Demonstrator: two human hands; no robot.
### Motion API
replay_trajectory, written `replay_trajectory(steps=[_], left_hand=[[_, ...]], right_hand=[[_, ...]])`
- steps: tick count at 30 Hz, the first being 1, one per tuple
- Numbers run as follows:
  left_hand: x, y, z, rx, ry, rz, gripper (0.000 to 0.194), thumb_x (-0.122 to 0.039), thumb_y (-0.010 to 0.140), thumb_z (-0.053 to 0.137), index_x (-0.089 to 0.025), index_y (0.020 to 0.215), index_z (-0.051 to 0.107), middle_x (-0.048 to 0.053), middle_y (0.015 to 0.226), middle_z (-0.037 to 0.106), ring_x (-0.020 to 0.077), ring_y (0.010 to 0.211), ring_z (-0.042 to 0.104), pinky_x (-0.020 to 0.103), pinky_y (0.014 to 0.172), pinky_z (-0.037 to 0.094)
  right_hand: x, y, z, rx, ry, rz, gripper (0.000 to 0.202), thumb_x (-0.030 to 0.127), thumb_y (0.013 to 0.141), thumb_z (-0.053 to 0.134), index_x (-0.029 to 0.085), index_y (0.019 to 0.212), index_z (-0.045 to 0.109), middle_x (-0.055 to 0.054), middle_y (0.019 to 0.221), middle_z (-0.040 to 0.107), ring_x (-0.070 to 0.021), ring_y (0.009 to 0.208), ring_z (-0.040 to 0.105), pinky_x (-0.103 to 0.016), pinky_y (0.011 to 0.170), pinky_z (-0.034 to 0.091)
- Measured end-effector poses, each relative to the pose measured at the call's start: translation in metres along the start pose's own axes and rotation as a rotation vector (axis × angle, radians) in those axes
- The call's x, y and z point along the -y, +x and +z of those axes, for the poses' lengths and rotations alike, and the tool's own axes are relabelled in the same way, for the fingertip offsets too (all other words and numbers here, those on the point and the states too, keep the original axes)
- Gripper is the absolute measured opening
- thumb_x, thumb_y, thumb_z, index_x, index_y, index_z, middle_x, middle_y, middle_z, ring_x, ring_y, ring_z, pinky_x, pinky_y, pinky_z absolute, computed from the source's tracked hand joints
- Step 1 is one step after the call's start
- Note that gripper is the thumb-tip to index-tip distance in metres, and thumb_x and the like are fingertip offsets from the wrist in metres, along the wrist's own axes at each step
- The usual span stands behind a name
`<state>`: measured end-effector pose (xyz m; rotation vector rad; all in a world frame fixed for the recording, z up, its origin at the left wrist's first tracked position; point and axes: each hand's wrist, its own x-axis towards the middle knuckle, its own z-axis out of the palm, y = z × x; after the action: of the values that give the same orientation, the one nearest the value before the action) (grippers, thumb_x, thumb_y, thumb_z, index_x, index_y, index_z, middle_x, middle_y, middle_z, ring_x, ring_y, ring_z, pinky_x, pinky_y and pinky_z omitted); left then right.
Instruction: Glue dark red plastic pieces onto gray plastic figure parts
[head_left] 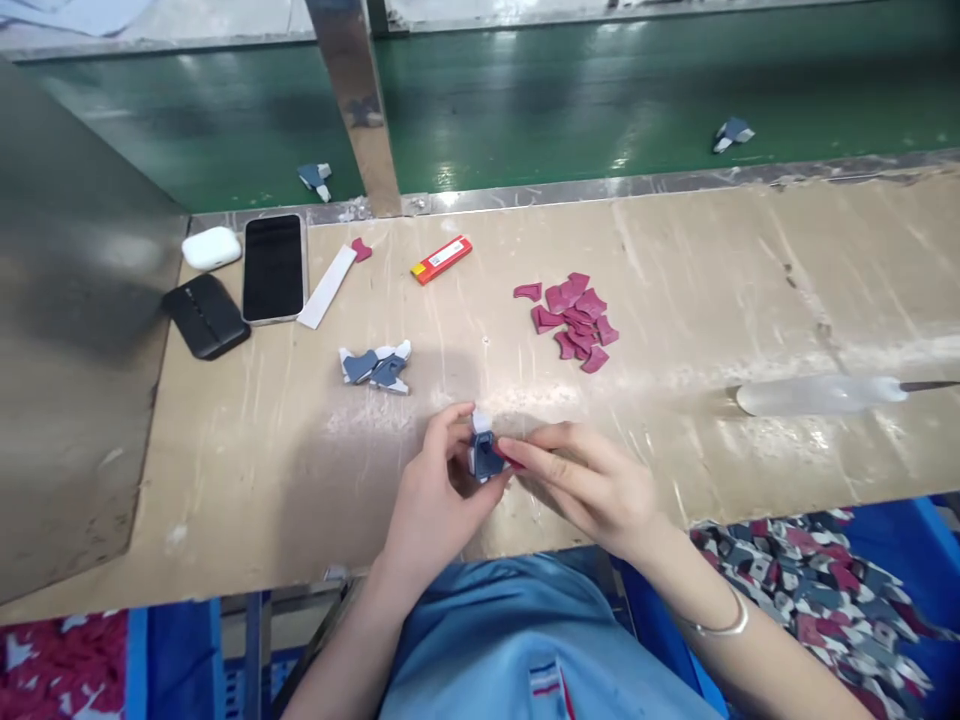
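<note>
Near the front of the workbench, my left hand [442,490] is closed around a small dark blue and white plastic part [486,458], its hollow side facing up. My right hand [589,480] pinches a maroon plastic piece [512,460] against the right side of that part; the fingertips hide most of the piece. Beyond my left hand lie a couple of similar blue and white parts [375,367]. Further off to the right is a loose pile of maroon pieces [577,318].
A phone [273,268], white earbud case [211,248], black case [207,316], white strip [328,287] and red packet [441,260] lie left. A clear-handled tool [821,394] lies right. Behind runs a green belt [540,120]. Blue bins [919,545] hold parts below; a metal panel [75,330] stands left.
</note>
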<state>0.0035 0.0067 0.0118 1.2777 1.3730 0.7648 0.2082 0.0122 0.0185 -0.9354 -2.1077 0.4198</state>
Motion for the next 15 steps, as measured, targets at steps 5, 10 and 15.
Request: replay_trajectory(steps=[5,10,15], left_hand=[[0.0,-0.002,-0.001,-0.003,0.005,0.009,0.065,-0.013,0.081,0.078,-0.028,0.14,0.055,0.002,0.114,0.083,0.0181,0.09,0.078,0.033,0.086,0.061],[0.001,-0.002,0.0,0.005,0.002,0.025,0.065,-0.013,0.082,0.077,-0.028,0.142,0.055,0.002,0.117,0.083,0.0181,0.094,0.078,0.032,0.09,0.061],[0.005,-0.003,0.001,-0.001,0.012,0.07,0.061,-0.014,0.085,0.075,-0.029,0.141,0.056,-0.001,0.112,0.083,0.0164,0.088,0.077,0.03,0.086,0.061]], right_hand=[[-0.005,-0.011,0.021,-0.063,-0.071,-0.048,0.062,0.007,0.107,0.063,0.027,0.165,0.056,-0.008,0.105,0.085,-0.0206,0.086,0.081,-0.032,0.072,0.069],[-0.004,-0.01,0.023,-0.095,-0.044,-0.06,0.048,0.013,0.11,0.061,0.026,0.156,0.065,-0.008,0.104,0.087,-0.0228,0.092,0.085,-0.035,0.074,0.07],[-0.005,-0.01,0.023,-0.071,-0.086,-0.085,0.044,0.01,0.107,0.064,0.019,0.15,0.069,-0.011,0.106,0.088,-0.0234,0.095,0.084,-0.035,0.074,0.069]])
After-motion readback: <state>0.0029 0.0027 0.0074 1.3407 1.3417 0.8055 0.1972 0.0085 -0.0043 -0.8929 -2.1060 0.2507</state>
